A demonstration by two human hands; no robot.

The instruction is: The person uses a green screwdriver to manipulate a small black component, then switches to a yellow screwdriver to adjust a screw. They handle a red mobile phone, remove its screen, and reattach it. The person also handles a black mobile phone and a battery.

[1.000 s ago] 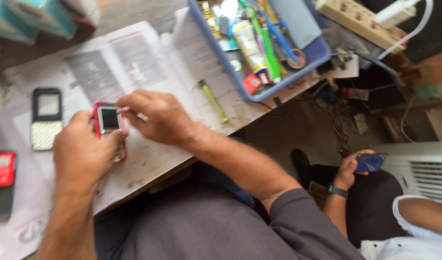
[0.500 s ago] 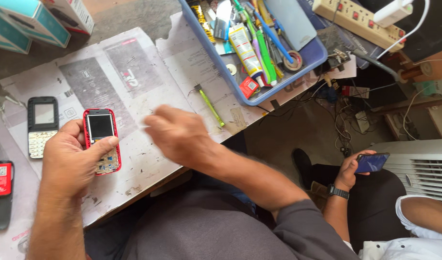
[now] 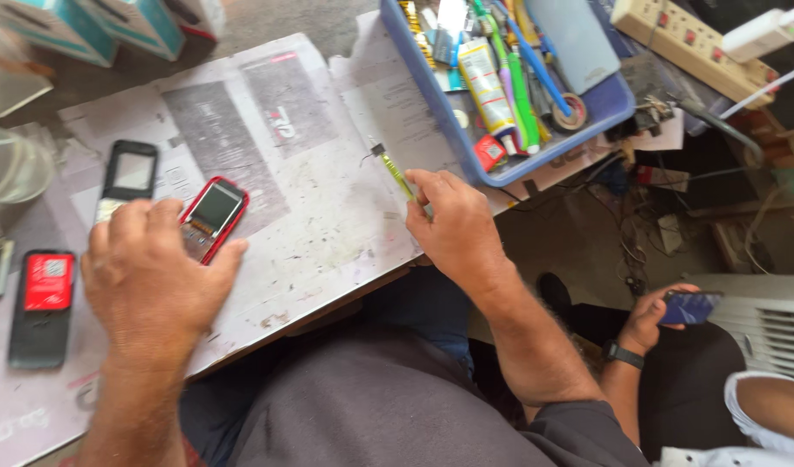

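Right hand [image 3: 453, 227] moved onto green tool [image 3: 398, 175] near blue tray [image 3: 449, 130], grip pinching its lower end; tool's long axis diagonal on papered surface [image 3: 319, 190]. Left hand [image 3: 150, 281] rests loosely on red phone [image 3: 214, 216].

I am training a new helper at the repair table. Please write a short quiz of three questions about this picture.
1. True or false: the left hand rests on the red-framed mobile phone.
2. Which thing does the right hand touch?
A. the thin green-handled tool on the newspaper
B. the blue plastic tray
C. the white power strip
3. Fill in: another person's hand at the lower right holds a dark ____.

Key:
1. True.
2. A. The fingers lie on the tool's near end.
3. Phone.
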